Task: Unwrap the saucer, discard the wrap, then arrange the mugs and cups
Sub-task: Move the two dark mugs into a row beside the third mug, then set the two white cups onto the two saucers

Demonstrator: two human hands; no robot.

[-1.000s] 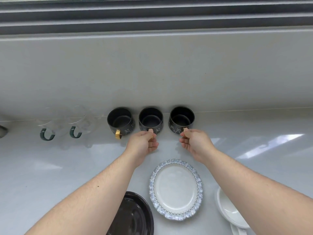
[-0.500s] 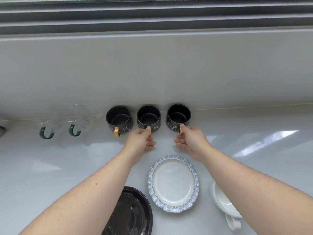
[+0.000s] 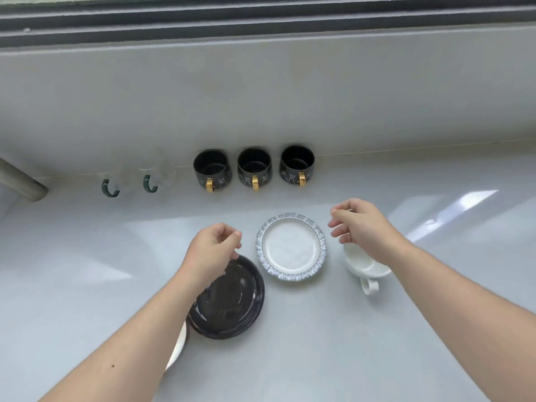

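Observation:
Three black mugs with gold handles stand in a row against the back wall: left [image 3: 211, 169], middle [image 3: 254, 167], right [image 3: 296, 164], handles facing me. Two clear glass cups with green handles [image 3: 111, 185] [image 3: 151, 181] stand to their left. A white saucer with a blue frilled rim [image 3: 291, 246] lies in front of the mugs. My left hand [image 3: 214, 250] hovers over the rim of a black plate [image 3: 232, 300], fingers loosely curled, holding nothing. My right hand [image 3: 359, 226] hovers above a white cup [image 3: 366, 268], fingers apart and empty.
A white dish edge [image 3: 177, 346] shows under my left forearm beside the black plate. A grey metal bar [image 3: 20, 181] juts in at the far left. A window frame runs along the top above the grey wall. The pale counter [image 3: 319, 343] stretches right and toward me.
Both hands have let go of the middle and right mug handles and pulled back toward me, above the plates. The mugs stay in their row by the wall.

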